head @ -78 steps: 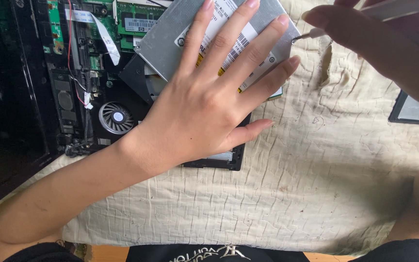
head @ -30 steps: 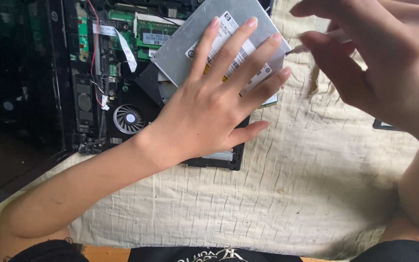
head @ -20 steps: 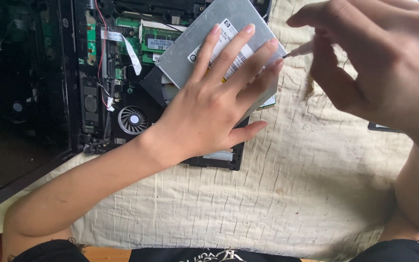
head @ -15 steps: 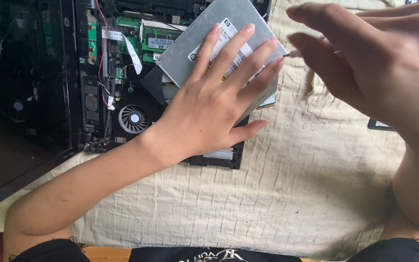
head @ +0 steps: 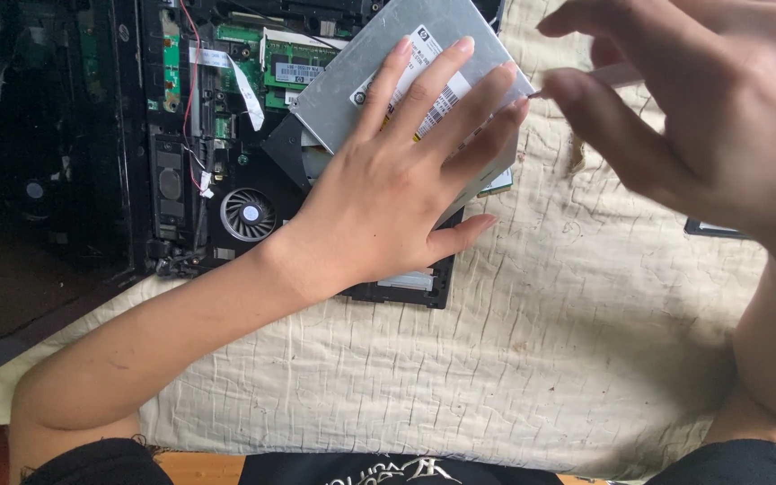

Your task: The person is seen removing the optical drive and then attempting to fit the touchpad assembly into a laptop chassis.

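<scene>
Head camera looks down on an opened laptop (head: 226, 162) that lies on a cream quilted cloth (head: 514, 359). Its bottom cover is off, so the inside parts are visible: a round cooling fan (head: 246, 214), green circuit boards (head: 303, 67), a white flat ribbon cable (head: 235, 76) and thin red and white wires (head: 192, 99).

On the right part of the laptop lies a flat silver drive (head: 388, 76) (it looks like an optical disc drive, with a white label on top). It sits tilted, with one corner reaching over the laptop edge towards the cloth.

The left hand (head: 397, 193) rests flat on this drive, palm down. The fingers are spread and straight, pressing on the metal top and on the label; they are not curled around anything. The thumb points to the right, along the lower edge of the laptop. The forearm comes in from the lower left, across the cloth.

The right hand (head: 711, 126) is higher and closer to the camera, so it looks large and blurred. Its fingers are bent together around a thin tool (head: 617, 76), of which a pale handle shows between them, and the metal tip points left, very near the right edge of the drive, just beside the left fingertips. Whether the tip touches the drive, I cannot tell.

A dark flat object (head: 716, 229) lies on the cloth, partly hidden under the right hand.
</scene>
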